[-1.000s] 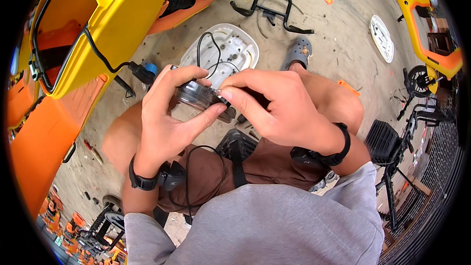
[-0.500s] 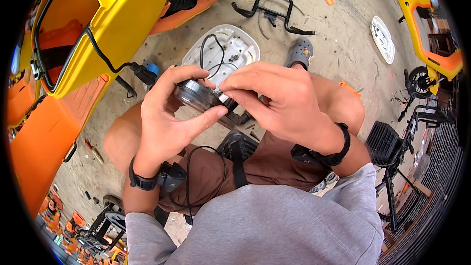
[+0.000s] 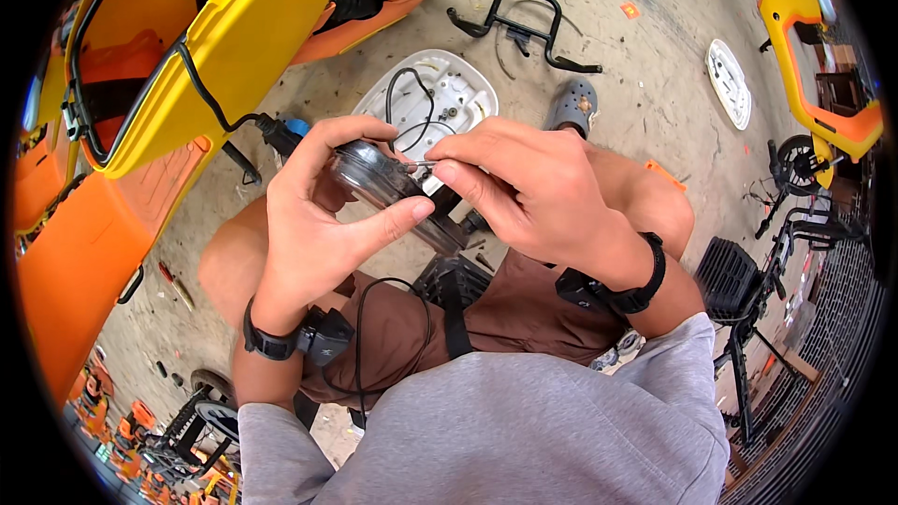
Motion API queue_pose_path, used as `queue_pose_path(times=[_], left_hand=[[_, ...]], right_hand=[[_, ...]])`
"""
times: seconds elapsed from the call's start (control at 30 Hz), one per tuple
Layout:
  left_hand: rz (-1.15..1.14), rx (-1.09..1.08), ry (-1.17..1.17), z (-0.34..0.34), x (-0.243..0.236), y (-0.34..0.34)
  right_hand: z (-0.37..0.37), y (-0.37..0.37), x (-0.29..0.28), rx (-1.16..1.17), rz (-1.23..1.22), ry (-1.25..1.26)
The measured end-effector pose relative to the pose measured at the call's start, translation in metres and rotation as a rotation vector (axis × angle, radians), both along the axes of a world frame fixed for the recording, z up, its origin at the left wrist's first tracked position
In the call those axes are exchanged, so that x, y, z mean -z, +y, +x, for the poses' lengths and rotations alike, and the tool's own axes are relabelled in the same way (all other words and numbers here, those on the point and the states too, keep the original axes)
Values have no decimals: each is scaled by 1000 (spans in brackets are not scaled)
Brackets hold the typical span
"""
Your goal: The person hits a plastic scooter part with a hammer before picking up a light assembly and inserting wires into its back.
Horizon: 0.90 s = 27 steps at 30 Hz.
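My left hand (image 3: 313,220) is wrapped round a dark rounded part (image 3: 372,171) with a glossy, see-through cover, like a lamp. Its thumb presses the near side while the fingers curl over the far side. Thumb and forefinger of my right hand (image 3: 533,187) pinch a thin metal piece (image 3: 420,164), whose tip points at the edge of the dark part. Whether that tip touches is too small to tell. Beyond both hands lies a white plastic shell (image 3: 482,89) holding small hardware and a black cable (image 3: 393,84).
A yellow and orange vehicle body (image 3: 253,47) stands close on the left. A black tubular frame (image 3: 524,28) and another white shell (image 3: 728,84) lie on the concrete farther off. To the right is a black bike-like frame (image 3: 748,318). A red-tipped tool (image 3: 175,285) rests at left.
My right fingers have shifted slightly right, away from the dark part, and the thin metal piece now shows between them. The left hand keeps its hold.
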<state>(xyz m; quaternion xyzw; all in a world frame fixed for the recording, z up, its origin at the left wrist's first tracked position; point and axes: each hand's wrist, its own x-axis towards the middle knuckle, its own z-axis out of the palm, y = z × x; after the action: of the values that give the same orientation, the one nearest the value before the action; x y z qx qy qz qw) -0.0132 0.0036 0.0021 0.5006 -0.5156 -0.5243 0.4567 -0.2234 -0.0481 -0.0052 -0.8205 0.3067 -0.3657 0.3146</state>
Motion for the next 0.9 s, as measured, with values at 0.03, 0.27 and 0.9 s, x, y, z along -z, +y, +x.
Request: queue_pose_path(times=[0.03,0.27,0.9], left_hand=[[15,-1,6,0,0,0],[-19,-9,-5,0,0,0],[75,84,-53,-1,1,2]], right_hand=[[0,1,-2,3,12,19],[6,1,2,25,4,-135],[-1,1,-2,-50,-79,2]])
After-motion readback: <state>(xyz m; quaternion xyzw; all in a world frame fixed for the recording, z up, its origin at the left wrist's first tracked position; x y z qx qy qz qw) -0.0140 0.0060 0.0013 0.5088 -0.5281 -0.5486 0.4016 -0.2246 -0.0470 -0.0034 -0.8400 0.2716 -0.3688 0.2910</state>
